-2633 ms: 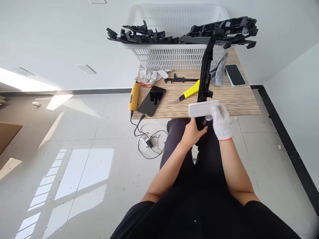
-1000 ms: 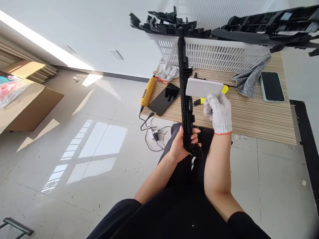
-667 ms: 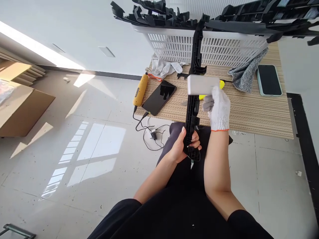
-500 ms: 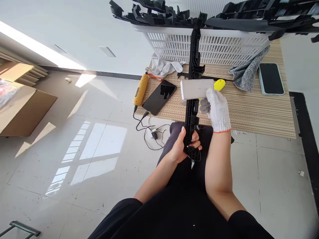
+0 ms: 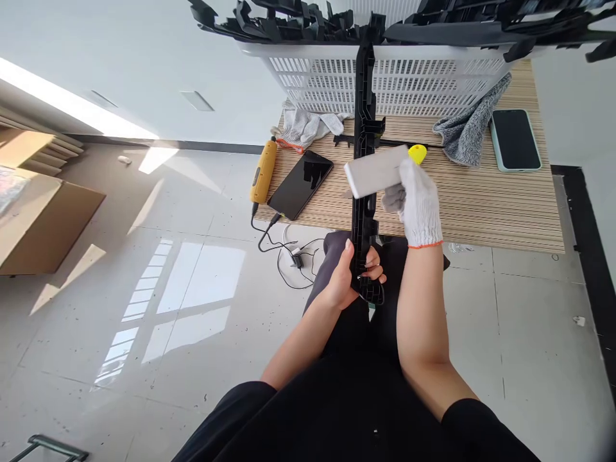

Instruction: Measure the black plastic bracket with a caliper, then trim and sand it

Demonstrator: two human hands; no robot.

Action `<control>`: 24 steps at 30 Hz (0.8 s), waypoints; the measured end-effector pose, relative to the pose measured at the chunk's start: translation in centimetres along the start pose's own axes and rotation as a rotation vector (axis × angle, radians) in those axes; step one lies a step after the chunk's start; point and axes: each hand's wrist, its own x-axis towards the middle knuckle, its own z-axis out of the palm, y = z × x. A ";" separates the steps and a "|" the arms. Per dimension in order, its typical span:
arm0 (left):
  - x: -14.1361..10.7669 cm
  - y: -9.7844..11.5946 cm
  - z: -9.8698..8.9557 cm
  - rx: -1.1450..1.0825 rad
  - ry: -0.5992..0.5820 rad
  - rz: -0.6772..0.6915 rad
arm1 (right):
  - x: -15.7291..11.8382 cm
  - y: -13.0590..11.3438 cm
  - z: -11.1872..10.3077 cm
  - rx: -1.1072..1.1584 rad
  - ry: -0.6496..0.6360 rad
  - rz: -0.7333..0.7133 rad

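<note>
My bare left hand (image 5: 342, 277) is wrapped round the lower end of a long black plastic trim piece (image 5: 362, 218). The strip stands lengthwise before me, its ribbed side facing up and its far end over the rim of a basket. My right hand (image 5: 419, 192), in a white knitted glove, grips a flat pale grey rectangular block (image 5: 378, 171) by its right end. That block lies across the strip in view and hides part of it; whether they touch I cannot tell. Just behind the glove shows a bright yellow rounded end (image 5: 417, 153), mostly hidden.
A white slatted basket (image 5: 312, 77) heaped with black plastic parts (image 5: 289, 29) stands at the table's back. On the striped table (image 5: 500, 212) lie a yellow corded tool (image 5: 264, 172), a black phone (image 5: 301, 186), a spare glove (image 5: 305, 125), a grey cloth (image 5: 464, 138) and another phone (image 5: 517, 141).
The pale block has tilted, its left end now lower than its right. My left hand keeps its hold on the black strip. The whole view has shifted slightly.
</note>
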 end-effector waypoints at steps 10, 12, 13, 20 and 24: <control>0.2 -0.2 0.3 0.030 0.014 -0.031 | 1.1 0.8 -0.2 -0.035 0.039 -0.135; 0.3 -0.3 0.3 0.033 0.025 -0.038 | 1.4 0.7 -0.3 -0.030 0.037 -0.142; 0.3 -0.3 0.3 0.033 0.018 -0.036 | 1.5 0.6 -0.4 -0.017 0.059 -0.150; 0.2 -0.5 -0.3 0.033 -0.056 -0.014 | 1.7 -0.2 -0.8 -0.039 0.040 -0.125; 0.1 -0.5 -0.3 0.035 -0.065 -0.021 | 1.1 -0.7 -1.0 -0.105 0.020 -0.100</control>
